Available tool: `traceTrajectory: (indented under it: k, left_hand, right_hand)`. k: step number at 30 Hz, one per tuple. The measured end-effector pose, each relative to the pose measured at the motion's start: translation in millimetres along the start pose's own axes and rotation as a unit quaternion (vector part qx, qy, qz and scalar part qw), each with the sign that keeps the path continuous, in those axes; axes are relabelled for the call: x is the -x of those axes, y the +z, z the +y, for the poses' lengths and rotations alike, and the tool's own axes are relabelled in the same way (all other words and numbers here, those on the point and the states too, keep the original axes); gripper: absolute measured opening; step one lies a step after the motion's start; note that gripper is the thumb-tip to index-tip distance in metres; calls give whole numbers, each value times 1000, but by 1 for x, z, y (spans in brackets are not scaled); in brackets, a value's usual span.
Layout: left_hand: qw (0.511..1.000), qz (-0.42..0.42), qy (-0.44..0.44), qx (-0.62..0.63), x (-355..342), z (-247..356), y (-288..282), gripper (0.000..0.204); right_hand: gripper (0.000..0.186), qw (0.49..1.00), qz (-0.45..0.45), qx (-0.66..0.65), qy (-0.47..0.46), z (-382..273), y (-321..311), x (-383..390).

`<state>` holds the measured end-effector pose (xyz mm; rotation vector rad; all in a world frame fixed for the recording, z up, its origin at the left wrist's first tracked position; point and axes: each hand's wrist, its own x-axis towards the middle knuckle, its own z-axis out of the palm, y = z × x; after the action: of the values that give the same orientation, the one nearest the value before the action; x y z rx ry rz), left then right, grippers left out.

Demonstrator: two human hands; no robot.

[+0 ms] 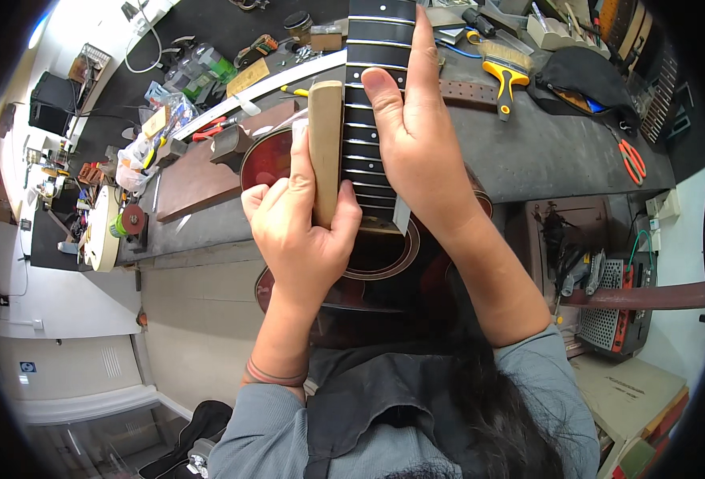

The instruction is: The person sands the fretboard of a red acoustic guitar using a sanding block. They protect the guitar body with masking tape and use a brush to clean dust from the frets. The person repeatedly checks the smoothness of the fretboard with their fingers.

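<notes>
A dark red acoustic guitar (437, 267) lies in front of me, its neck pointing away and its black fretboard (360, 120) facing up with bright frets and dot inlays. My left hand (300, 215) grips a pale wooden block (325, 152), index finger stretched along its left side and thumb at its right. The block runs lengthwise along the fretboard's left edge. Around the neck's right side is my right hand (420, 140), thumb over the fretboard and index finger straight along the edge. Its other fingers are hidden. A strip of tape (401, 215) sits by the fretboard's lower end.
On the dark workbench (528, 172) lie a yellow-handled brush (505, 76), red-handled pliers (631, 162), a black bag (584, 84) and a brown board (201, 180). Bottles (213, 62) and tools crowd the left. An amplifier (616, 311) stands at the right below the bench.
</notes>
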<state>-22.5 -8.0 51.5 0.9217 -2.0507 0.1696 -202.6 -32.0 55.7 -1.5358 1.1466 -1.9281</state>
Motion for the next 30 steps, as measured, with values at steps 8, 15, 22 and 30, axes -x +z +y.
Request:
traceTrajectory:
  k: [8, 15, 22, 30]
  left_hand:
    - [1000, -10, -2, -13, -3, 2, 0, 78]
    - [1000, 11, -21, -5, 0, 3, 3, 76]
    - [999, 15, -26, 13, 2, 2, 3, 76]
    - [999, 36, -5, 4, -15, 0, 9, 79]
  right_hand:
    - [79, 1000, 0, -14, -8, -6, -4, -1]
    - [78, 999, 3, 19, -33, 3, -2, 0]
    - [78, 999, 7, 40, -34, -6, -5, 1]
    - [78, 999, -11, 38, 7, -32, -4, 6]
